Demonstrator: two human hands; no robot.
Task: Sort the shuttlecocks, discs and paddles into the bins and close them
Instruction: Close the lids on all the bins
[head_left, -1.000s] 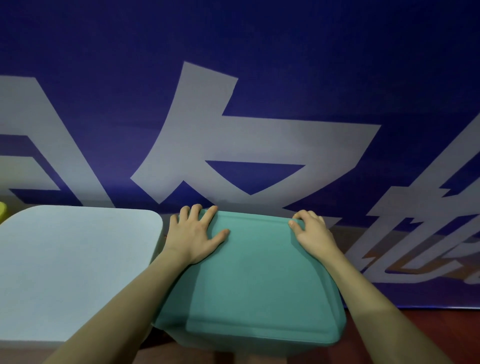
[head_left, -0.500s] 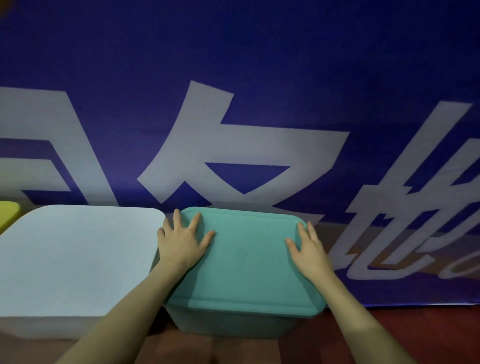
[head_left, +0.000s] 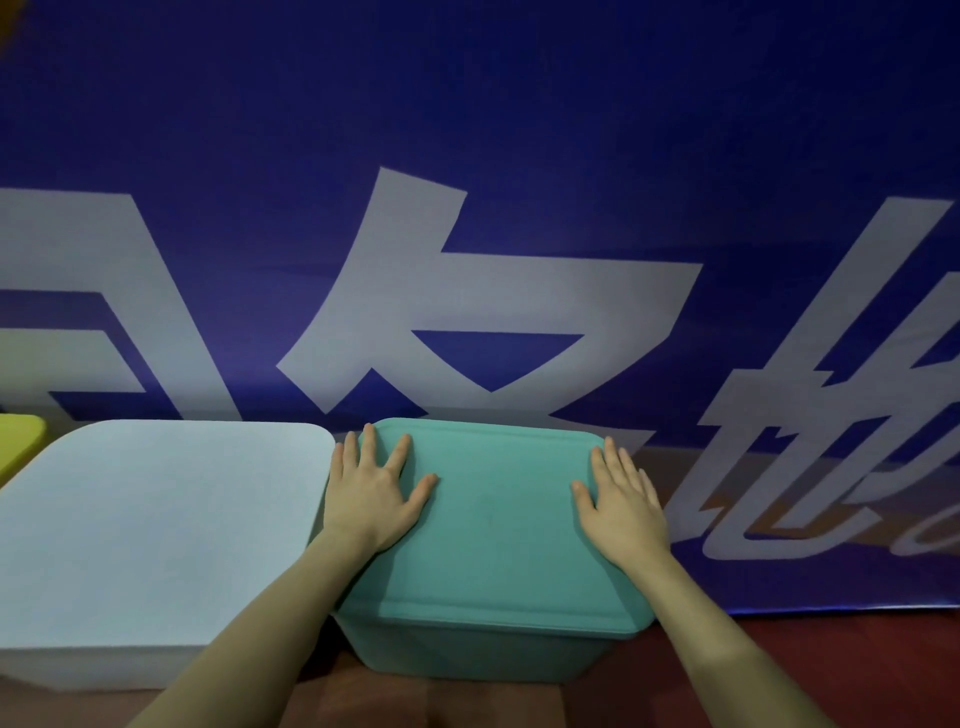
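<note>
Hands lay flat at lower centre, fingers straight: left hand (head_left: 375, 493) and right hand (head_left: 621, 496) pressed the teal plastic bin lid (head_left: 493, 525).

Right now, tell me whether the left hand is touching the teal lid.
Touching. The head view shows the left hand lying flat, fingers spread, on the teal lid near its left edge, with no gap beneath the palm.
</note>
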